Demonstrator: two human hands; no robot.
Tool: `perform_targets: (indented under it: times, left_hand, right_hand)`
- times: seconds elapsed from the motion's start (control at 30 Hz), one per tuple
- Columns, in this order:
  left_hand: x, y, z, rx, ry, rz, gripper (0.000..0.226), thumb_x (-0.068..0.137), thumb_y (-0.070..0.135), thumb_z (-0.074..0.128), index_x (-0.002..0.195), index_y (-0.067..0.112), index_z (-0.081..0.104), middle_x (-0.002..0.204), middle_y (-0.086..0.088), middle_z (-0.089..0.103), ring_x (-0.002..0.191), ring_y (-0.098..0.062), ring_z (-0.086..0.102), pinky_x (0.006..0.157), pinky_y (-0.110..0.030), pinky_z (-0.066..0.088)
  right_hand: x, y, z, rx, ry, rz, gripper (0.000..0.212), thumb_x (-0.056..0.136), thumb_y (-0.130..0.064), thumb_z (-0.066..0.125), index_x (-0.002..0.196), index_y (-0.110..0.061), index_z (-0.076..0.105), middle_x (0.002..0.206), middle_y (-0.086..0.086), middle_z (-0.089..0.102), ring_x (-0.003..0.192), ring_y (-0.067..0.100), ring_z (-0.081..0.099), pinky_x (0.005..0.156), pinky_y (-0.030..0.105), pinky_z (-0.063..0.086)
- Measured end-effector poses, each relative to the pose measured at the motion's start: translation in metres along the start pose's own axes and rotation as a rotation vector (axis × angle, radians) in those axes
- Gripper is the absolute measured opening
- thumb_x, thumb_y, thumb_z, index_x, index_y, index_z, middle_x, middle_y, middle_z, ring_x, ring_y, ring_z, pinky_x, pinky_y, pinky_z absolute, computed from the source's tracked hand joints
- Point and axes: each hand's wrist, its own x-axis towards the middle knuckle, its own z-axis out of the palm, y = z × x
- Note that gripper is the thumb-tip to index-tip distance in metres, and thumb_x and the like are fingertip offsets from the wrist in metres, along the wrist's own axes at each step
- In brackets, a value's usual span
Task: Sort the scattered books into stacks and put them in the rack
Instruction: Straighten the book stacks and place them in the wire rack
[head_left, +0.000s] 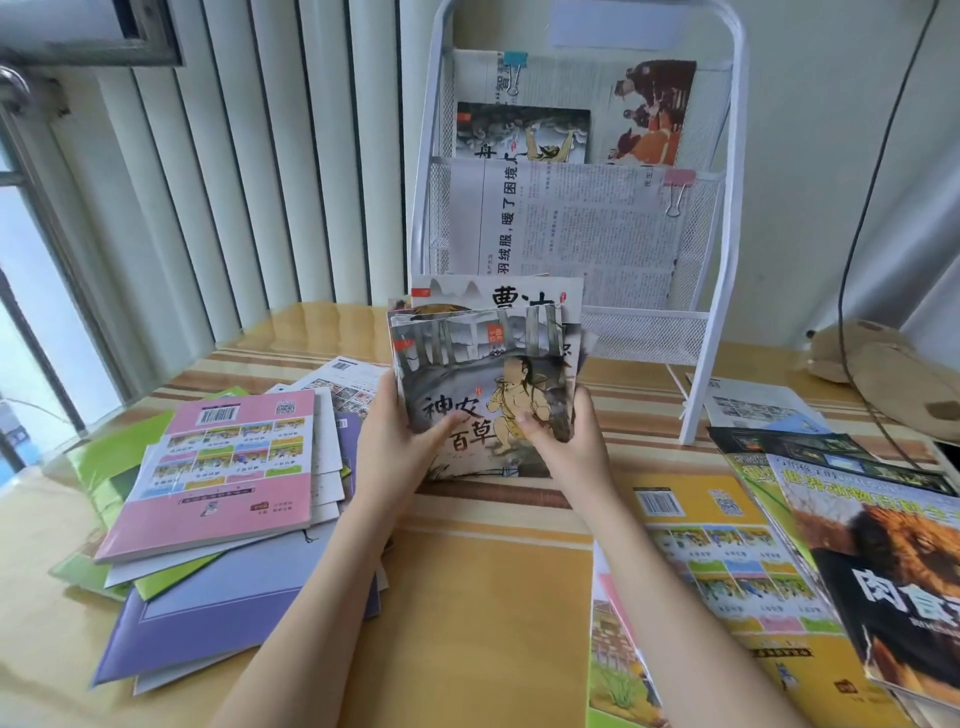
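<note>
I hold an upright stack of thin picture books with grey ink-style covers, its lower edge resting on the table in front of the white mesh rack. My left hand grips the stack's left side and my right hand grips its right side, thumbs on the front cover. The rack's upper pockets hold newspapers and one picture book. A pile with a pink book on top, plus purple and green books, lies at the left. A yellow book and animal books lie at the right.
The striped wooden table shows between the piles. A white radiator and a window stand behind at the left. A brown plush toy and a black cable are at the far right, with loose paper beside the rack's foot.
</note>
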Motion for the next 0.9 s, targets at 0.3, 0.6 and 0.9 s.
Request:
perform_targets:
  times: [0.3,0.6,0.9]
  left_hand:
    - [-0.008,-0.011,-0.001,0.021,-0.166,-0.112,0.096,0.057,0.056,0.081,0.133,0.04,0.025,0.132,0.006,0.044,0.127,-0.009,0.041,0.102,-0.029,0.04]
    - [-0.015,0.014,-0.005,-0.105,-0.042,-0.023,0.062,0.078,0.032,0.075,0.12,0.053,0.034,0.111,0.046,0.044,0.104,0.031,0.04,0.084,0.003,0.032]
    - [-0.012,0.016,-0.001,-0.231,-0.113,0.022,0.115,0.07,0.041,0.078,0.15,0.04,-0.004,0.151,0.03,0.014,0.134,0.017,0.024,0.107,-0.009,0.027]
  right_hand:
    - [0.003,-0.004,0.005,0.111,-0.092,0.09,0.11,0.071,-0.049,0.072,0.15,-0.025,0.0,0.158,-0.005,0.008,0.144,0.015,0.012,0.115,0.036,0.013]
    - [0.002,-0.014,0.001,0.216,0.064,-0.086,0.075,0.066,-0.057,0.074,0.129,-0.034,0.04,0.128,-0.014,0.055,0.12,0.001,0.05,0.106,0.038,0.037]
    - [-0.001,-0.019,0.003,0.149,0.05,-0.11,0.1,0.059,-0.072,0.069,0.142,-0.036,0.027,0.148,-0.007,0.037,0.135,0.011,0.036,0.113,0.041,0.029]
